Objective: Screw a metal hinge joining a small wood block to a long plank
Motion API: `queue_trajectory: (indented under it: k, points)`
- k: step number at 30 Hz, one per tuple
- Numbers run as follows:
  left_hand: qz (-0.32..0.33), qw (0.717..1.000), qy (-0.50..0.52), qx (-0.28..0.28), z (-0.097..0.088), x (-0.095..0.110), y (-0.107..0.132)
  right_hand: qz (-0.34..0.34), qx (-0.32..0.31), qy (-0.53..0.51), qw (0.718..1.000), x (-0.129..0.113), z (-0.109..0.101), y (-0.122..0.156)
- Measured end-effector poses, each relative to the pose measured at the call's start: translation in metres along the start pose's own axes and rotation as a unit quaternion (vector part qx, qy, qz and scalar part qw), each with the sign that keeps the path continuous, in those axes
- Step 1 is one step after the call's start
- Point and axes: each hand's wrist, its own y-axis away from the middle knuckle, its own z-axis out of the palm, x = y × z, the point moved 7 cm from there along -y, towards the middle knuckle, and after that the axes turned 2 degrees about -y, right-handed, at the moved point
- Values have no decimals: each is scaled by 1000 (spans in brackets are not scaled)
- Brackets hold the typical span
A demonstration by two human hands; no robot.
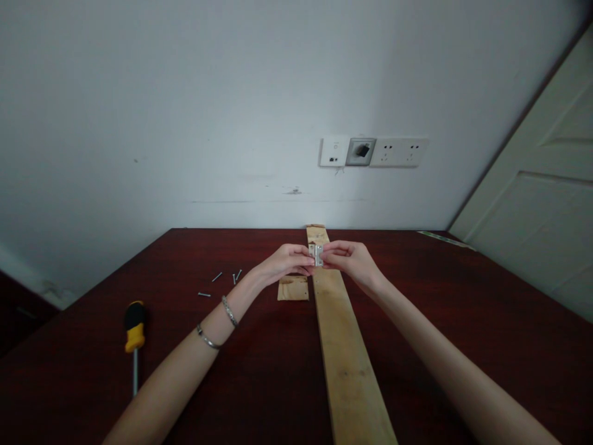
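Note:
A small silver hinge [317, 254] is held between both hands above the far end of a long pale wooden plank [345, 352]. My left hand [283, 263] pinches the hinge's left leaf with its fingers closed. My right hand [348, 259] pinches the right leaf the same way. The plank runs from the table's near edge toward the wall. A small square wooden piece [293, 288] lies just left of the plank, below my left hand.
Several screws [221, 282] lie scattered on the dark red table [463, 321] to the left. A yellow and black screwdriver [134, 337] rests at the near left. Wall sockets [373, 152] sit above; a door [546, 210] stands at right.

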Motion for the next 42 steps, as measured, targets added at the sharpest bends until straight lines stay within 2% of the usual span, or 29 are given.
queue_trajectory:
  k: [8, 13, 24, 34, 42]
  points:
    - [76, 988, -130, 29, -6, 20, 2, -25, 14, 52, 998, -5, -1, 0]
    - [86, 980, -179, 22, -6, 24, 4, -47, 23, 81, 995, -6, -2, -1]
    - [91, 975, -201, 4, -3, 30, 8, -102, 9, 111, 989, -9, 0, 0]
    - [104, 974, -200, -5, 0, 34, 10, -61, -23, 57, 996, -6, 5, 1]
    - [99, 974, -203, -10, 1, 32, 8, -50, -42, 69, 995, -10, 12, 6]
